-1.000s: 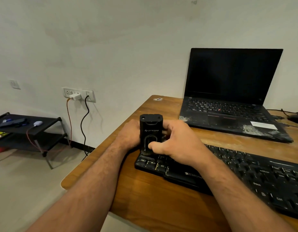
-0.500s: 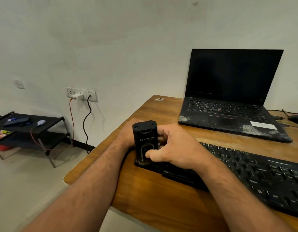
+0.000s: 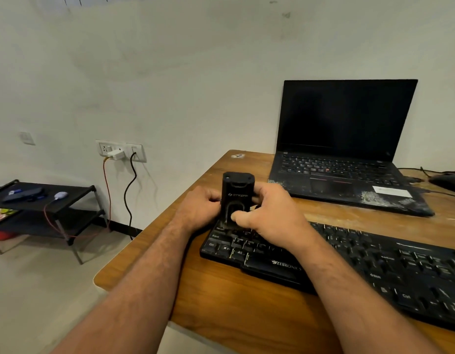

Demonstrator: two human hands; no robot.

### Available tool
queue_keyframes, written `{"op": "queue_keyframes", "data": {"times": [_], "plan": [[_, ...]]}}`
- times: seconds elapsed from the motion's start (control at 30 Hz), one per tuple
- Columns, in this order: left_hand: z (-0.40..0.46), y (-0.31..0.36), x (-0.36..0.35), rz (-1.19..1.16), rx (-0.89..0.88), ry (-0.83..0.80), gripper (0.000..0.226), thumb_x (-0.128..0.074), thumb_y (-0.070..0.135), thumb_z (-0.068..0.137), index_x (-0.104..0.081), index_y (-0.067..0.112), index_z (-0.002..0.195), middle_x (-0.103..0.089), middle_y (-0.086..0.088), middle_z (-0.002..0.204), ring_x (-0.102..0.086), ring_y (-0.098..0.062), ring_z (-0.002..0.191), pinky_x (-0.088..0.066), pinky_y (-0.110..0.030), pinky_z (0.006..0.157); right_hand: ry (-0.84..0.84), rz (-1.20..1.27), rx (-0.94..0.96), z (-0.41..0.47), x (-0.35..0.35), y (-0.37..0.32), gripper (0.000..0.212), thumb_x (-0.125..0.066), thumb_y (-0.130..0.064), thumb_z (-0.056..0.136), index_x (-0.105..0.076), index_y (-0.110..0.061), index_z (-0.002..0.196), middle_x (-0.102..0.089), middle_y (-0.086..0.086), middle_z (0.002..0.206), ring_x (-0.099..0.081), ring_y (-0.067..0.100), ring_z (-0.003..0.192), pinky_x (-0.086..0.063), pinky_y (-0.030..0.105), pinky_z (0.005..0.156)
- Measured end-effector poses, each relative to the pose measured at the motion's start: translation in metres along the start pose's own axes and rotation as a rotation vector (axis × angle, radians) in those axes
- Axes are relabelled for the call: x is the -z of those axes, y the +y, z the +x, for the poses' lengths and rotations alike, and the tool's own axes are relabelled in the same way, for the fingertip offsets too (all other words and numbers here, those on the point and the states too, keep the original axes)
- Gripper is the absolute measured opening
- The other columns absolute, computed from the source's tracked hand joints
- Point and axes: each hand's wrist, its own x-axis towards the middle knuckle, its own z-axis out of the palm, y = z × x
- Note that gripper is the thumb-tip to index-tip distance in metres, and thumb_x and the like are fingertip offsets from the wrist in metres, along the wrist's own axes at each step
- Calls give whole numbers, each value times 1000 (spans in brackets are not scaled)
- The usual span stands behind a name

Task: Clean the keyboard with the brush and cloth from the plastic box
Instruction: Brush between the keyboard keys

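We grip the upright brush with both hands, left and right, fingers curled round it, its base on the keyboard's left end.

Both your forearms reach forward, bare to the elbow, and converge toward each other. Your left hand curls its fingers round the left side of the upright black brush. Your right hand grips its right side, knuckles up, thumb pressed across the front face near the bottom.
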Motion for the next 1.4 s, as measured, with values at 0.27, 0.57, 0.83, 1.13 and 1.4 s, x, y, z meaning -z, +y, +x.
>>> {"op": "queue_keyframes", "data": {"times": [0.27, 0.57, 0.83, 1.13, 1.4], "plan": [[0, 4, -9, 158, 0, 82, 31, -61, 12, 85, -66, 28, 60, -66, 13, 56, -59, 5, 52, -45, -22, 62, 79, -148, 7, 6, 5, 7, 34, -77, -13, 78, -66, -30, 106, -67, -12, 73, -55, -8, 47, -42, 11, 48], [7, -4, -6, 128, 1, 19, 28, -54, 14, 81, -75, 31, 75, -74, 9, 80, -69, -12, 84, -52, -47, 96, 147, -103, -79, 19, 13, 12, 44, -79, -11, 76, -67, -29, 114, -73, -12, 93, -69, 4, 82, -55, 17, 66], [11, -6, -10, 174, -40, 34, 31, -53, 8, 83, -73, 28, 72, -72, 12, 80, -66, -9, 83, -52, -44, 94, 165, -128, -96, 26, 17, 16, 36, -80, -19, 74, -68, -27, 108, -74, -10, 92, -70, 7, 84, -59, 27, 72], [14, -7, -11, 91, -42, 1, 33, -47, 12, 80, -73, 29, 71, -70, 10, 83, -65, -13, 87, -49, -49, 98, 201, -186, -94, 27, 19, 20, 37, -79, -18, 76, -67, -28, 110, -71, -11, 92, -67, 3, 81, -53, 18, 61], [16, -5, -13, 93, -40, 8, 31, -46, 11, 82, -73, 24, 74, -72, 9, 88, -65, -11, 89, -48, -46, 100, 195, -204, -75, 26, 22, 23, 42, -78, -16, 78, -66, -29, 116, -71, -10, 96, -67, 5, 80, -52, 17, 62]]}}
